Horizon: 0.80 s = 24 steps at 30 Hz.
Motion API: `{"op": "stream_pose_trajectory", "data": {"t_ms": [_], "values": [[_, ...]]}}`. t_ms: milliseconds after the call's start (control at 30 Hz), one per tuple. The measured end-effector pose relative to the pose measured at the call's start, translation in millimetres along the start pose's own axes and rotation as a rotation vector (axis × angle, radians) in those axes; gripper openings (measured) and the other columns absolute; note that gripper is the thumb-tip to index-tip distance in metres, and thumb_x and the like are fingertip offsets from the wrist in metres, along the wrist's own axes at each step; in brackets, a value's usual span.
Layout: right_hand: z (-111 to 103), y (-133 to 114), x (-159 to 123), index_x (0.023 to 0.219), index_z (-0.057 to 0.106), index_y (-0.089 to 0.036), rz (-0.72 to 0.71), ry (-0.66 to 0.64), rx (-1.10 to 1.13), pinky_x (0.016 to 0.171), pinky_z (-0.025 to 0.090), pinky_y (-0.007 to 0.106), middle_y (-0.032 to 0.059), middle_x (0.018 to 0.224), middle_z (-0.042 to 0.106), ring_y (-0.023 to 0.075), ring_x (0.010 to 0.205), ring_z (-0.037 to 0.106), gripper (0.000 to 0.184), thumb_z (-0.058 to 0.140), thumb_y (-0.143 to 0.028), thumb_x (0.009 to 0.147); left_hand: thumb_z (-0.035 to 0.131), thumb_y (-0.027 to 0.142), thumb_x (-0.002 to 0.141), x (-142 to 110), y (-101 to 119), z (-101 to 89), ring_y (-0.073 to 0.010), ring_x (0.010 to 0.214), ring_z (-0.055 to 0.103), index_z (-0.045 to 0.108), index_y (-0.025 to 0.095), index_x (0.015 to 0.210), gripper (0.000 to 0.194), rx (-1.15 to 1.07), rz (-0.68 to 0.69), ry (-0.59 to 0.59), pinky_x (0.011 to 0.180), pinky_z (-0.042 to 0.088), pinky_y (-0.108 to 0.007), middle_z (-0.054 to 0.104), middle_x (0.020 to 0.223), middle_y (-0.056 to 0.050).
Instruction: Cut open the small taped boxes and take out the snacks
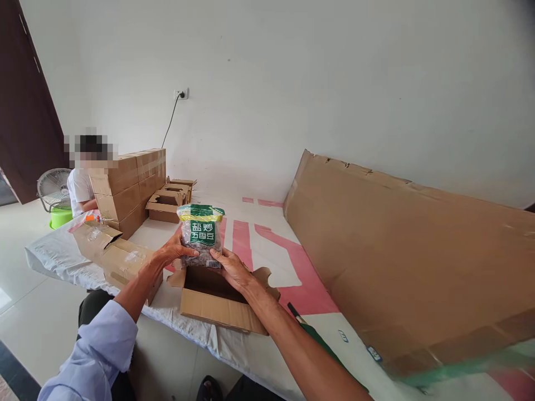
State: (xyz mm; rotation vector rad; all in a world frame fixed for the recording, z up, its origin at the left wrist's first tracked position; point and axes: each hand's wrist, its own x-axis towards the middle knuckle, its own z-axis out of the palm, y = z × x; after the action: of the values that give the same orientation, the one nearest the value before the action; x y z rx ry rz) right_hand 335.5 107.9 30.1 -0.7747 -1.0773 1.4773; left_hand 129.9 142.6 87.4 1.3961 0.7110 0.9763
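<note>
A plastic bag of beans [203, 236] with a green and yellow top and a white barcode label is held upright between both hands. My left hand [173, 249] grips its left side, thumb across the front. On the lower right side, my right hand [232, 268] is closed on the same bag, thumb near the barcode. Just below and behind the hands stands an open cardboard box [221, 309] with its flaps spread. Its inside looks dark, and the bag and right hand cover part of the opening.
Closed cartons [129, 259] lie left of the open box. Stacked cartons [125, 189] and open boxes [165, 211] stand farther back, near a seated person [79, 189] and a fan [54, 189]. A large cardboard sheet [409, 250] leans at the right on the cloth-covered surface [267, 356].
</note>
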Motion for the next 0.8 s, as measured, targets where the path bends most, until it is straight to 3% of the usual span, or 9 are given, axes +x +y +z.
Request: {"op": "stream_pose_trajectory", "data": {"t_ms": [133, 467, 800], "values": [[-4, 4, 1, 0.104, 0.077, -0.022, 0.016, 0.004, -0.004, 0.081, 0.061, 0.039, 0.0075, 0.107, 0.082, 0.0271, 0.096, 0.075, 0.059, 0.098, -0.060, 0.065, 0.104, 0.026, 0.043, 1, -1, -2.1, -0.0343, 0.097, 0.075, 0.077, 0.011, 0.094, 0.059, -0.002, -0.036, 0.005, 0.093, 0.059, -0.043, 0.081, 0.085, -0.012], [-7, 7, 3, 0.108, 0.078, -0.023, 0.030, 0.013, -0.003, 0.078, 0.059, 0.037, 0.0068, 0.108, 0.081, 0.0262, 0.097, 0.074, 0.060, 0.098, -0.060, 0.064, 0.104, 0.025, 0.040, 1, -6, -4.9, -0.0358, 0.107, 0.074, 0.077, 0.009, 0.106, 0.073, -0.002, -0.066, 0.019, 0.096, 0.058, -0.042, 0.082, 0.101, -0.016], [-8, -8, -13, 0.114, 0.078, -0.027, 0.032, 0.014, -0.070, 0.081, 0.061, 0.041, 0.0064, 0.122, 0.079, 0.0287, 0.104, 0.073, 0.061, 0.097, -0.058, 0.065, 0.102, 0.023, 0.046, -5, 6, 10.2, -0.0338, 0.107, 0.074, 0.076, 0.013, 0.112, 0.071, -0.040, 0.034, -0.011, 0.097, 0.058, -0.041, 0.083, 0.108, -0.014]]}}
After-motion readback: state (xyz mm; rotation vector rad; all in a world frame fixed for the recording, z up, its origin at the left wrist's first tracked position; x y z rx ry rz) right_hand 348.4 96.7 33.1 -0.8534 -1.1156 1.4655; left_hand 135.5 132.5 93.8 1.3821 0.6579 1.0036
